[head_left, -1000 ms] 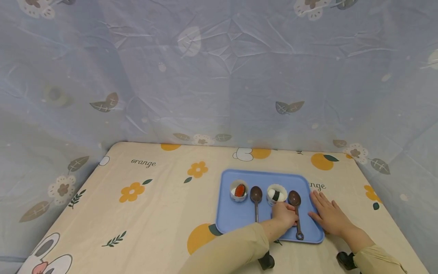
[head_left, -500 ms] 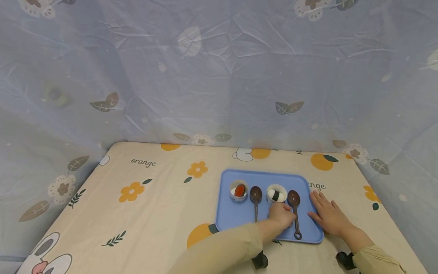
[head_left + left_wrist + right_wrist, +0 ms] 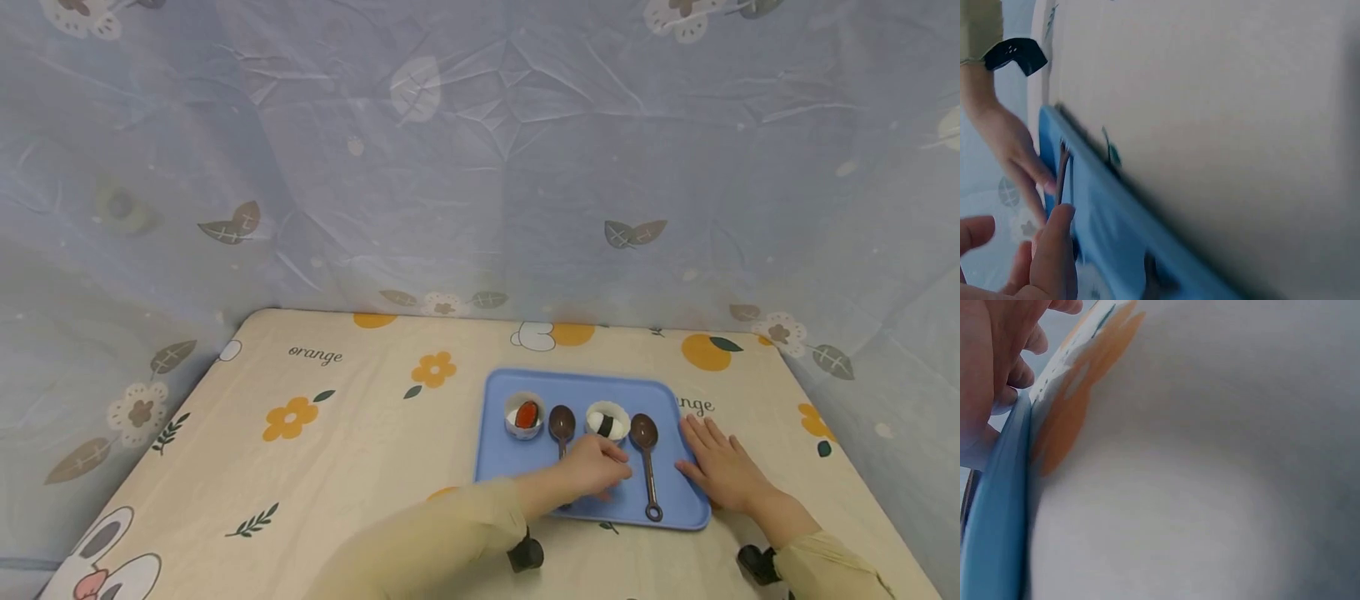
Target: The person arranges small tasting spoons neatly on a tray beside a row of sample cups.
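On a blue tray (image 3: 517,467) stand two small white cups. The left cup (image 3: 513,428) holds a red-orange sushi piece with a dark rim (image 3: 527,414); in the right cup (image 3: 624,418) sits a white piece with a black band (image 3: 606,426). One brown spoon (image 3: 562,423) lies between the cups, another brown spoon (image 3: 643,432) right of them. My left hand (image 3: 592,467) hovers over the tray in front of the right cup, holding nothing, fingers loose. It hides part of the left spoon's handle. My right hand (image 3: 723,471) rests with straight fingers against the tray's right edge.
A cream tablecloth (image 3: 360,467) printed with oranges and flowers covers the table. Blue-grey patterned curtains (image 3: 480,167) rise behind and at the sides. Black wrist devices show below the left sleeve (image 3: 526,552) and right sleeve (image 3: 757,567).
My left hand has let go of the right spoon's handle and moved left, toward the other spoon. That spoon has shifted slightly left. My right hand stays at the tray edge.
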### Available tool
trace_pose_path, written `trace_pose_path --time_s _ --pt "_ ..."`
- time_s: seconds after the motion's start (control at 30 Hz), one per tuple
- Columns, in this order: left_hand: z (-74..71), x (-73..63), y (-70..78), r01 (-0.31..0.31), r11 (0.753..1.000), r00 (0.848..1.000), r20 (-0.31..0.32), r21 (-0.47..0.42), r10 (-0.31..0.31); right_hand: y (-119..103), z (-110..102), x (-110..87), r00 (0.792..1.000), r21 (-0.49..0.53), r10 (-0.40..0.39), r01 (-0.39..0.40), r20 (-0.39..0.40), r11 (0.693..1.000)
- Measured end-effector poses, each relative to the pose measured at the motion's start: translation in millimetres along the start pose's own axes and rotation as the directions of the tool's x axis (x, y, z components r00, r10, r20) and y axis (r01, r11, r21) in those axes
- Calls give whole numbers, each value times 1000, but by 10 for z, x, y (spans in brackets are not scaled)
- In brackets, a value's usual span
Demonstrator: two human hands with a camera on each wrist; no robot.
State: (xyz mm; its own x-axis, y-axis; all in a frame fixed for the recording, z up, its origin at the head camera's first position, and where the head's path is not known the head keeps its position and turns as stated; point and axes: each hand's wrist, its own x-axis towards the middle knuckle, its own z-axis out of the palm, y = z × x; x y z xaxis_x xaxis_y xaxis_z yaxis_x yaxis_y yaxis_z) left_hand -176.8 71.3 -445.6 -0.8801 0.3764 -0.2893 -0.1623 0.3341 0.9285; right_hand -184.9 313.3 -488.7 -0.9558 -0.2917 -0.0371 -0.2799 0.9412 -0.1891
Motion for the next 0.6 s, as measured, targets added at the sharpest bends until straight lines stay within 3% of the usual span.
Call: trace_pose_path --time_s 0.17,0.27,0.4,0.47,0.6 --pt "-253 -31 28 -102 990 994 32 100 100 10 -25 34 1000 -1 -14 14 -23 1000" --pt "-410 -54 50 -211 953 977 36 219 209 -10 -56 50 999 -9 -16 16 -36 1000" --pt "-610 -81 33 -318 863 942 30 394 333 -60 -103 58 999 4 -11 12 -48 1000" --pt "-691 -91 4 -338 827 931 29 449 365 -86 -123 61 999 17 -6 6 -48 1000" --pt "-828 -113 -46 -378 718 896 35 584 442 -138 -167 79 999 37 11 -10 -36 999"
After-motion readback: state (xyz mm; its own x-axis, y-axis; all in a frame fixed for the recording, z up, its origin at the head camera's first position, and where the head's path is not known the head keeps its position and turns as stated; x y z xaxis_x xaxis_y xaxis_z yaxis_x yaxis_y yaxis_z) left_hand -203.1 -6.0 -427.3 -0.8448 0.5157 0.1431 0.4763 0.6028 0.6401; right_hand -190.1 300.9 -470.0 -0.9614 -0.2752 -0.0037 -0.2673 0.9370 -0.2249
